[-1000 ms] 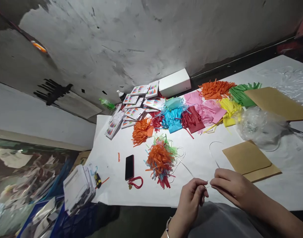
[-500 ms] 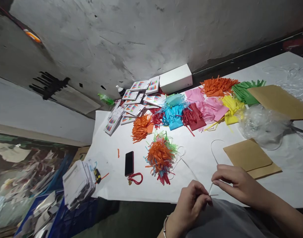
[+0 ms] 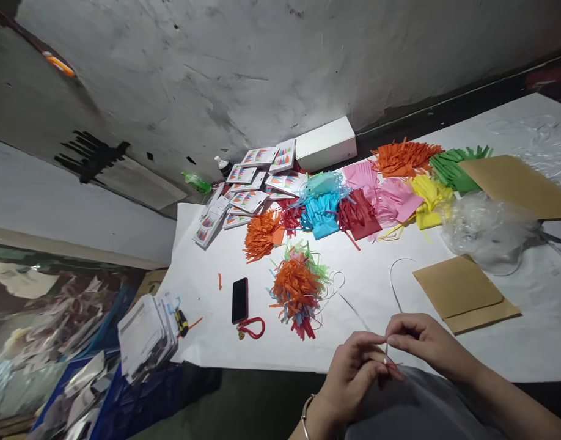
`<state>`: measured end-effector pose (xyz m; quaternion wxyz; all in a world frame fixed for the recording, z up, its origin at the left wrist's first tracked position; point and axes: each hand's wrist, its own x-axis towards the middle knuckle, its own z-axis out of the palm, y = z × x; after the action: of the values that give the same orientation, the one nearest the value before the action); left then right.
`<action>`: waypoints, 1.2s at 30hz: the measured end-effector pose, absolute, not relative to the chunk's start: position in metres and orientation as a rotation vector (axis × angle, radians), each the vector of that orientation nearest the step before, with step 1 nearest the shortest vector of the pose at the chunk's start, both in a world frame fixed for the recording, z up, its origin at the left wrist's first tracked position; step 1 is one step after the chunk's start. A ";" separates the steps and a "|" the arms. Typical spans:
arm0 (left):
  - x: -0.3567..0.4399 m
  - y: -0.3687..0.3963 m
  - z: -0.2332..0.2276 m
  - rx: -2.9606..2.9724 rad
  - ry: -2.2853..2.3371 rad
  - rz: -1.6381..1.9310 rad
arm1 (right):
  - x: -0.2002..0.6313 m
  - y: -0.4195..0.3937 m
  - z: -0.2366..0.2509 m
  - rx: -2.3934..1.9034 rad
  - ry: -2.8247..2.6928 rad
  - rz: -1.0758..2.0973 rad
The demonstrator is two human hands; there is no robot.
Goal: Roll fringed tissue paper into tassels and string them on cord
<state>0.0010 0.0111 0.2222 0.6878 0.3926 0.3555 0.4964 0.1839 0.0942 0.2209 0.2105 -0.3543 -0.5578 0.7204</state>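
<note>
Over the table's front edge, my left hand (image 3: 351, 379) is closed, pinching a thin white string (image 3: 352, 308). A small reddish strip pokes out past its fingertips; what it belongs to is hidden. My right hand (image 3: 429, 345) is closed on the same string, its fingertips almost touching my left fingers. One length of string curves up from the right hand across the table, and another runs left to a heap of fringed paper tassels (image 3: 296, 284), orange on top with green, blue and red beneath.
Behind lie more paper tassels, among them blue (image 3: 325, 214) and yellow (image 3: 429, 198) ones, printed packets (image 3: 248, 200) and a white box (image 3: 326, 145). A phone (image 3: 239, 300) is left of the heap. Brown envelopes (image 3: 464, 293) and a clear plastic bag (image 3: 486, 229) are on the right.
My right hand has moved slightly left and down, bringing its fingers close to my left hand. The left fingers have shifted around the string, and the strip at their tips shows redder.
</note>
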 end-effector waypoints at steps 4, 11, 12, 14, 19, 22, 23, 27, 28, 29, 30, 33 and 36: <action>0.010 0.016 0.210 0.658 0.725 1.175 | 0.168 0.077 0.201 -0.877 -1.289 2.208; 0.016 0.023 0.217 0.490 0.916 1.177 | 0.182 0.074 0.201 -1.050 -1.597 1.307; 0.017 0.024 0.218 0.504 0.927 1.150 | 0.184 0.075 0.208 -0.965 -1.637 1.275; 0.017 0.026 0.220 0.538 0.934 1.095 | 0.182 0.077 0.223 -0.847 -1.692 1.301; 0.013 0.031 0.226 0.632 0.994 0.895 | 0.172 0.084 0.244 -0.951 -1.584 1.452; 0.010 0.033 0.232 0.670 1.081 0.869 | 0.171 0.086 0.240 -1.023 -1.488 1.431; 0.010 0.034 0.233 0.683 1.103 0.877 | 0.172 0.086 0.238 -1.045 -1.464 1.414; 0.013 0.033 0.232 0.666 1.121 0.932 | 0.168 0.082 0.237 -1.009 -1.390 1.494; 0.014 0.033 0.230 0.658 1.108 0.947 | 0.166 0.081 0.239 -0.965 -1.406 1.563; 0.015 0.033 0.229 0.657 1.093 0.959 | 0.163 0.079 0.240 -0.919 -1.444 1.624; 0.016 0.033 0.226 0.661 1.078 0.966 | 0.160 0.078 0.240 -0.884 -1.491 1.663; 0.018 0.031 0.213 0.716 1.076 0.919 | 0.159 0.081 0.229 -0.952 -1.504 1.650; 0.014 0.026 0.189 0.983 1.212 0.780 | 0.180 0.102 0.205 -1.112 -1.256 1.571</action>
<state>0.0136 0.0259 0.1894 0.6430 0.4316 0.5319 0.3425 0.1803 0.1022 0.2054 0.4094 -0.4415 -0.4985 0.6236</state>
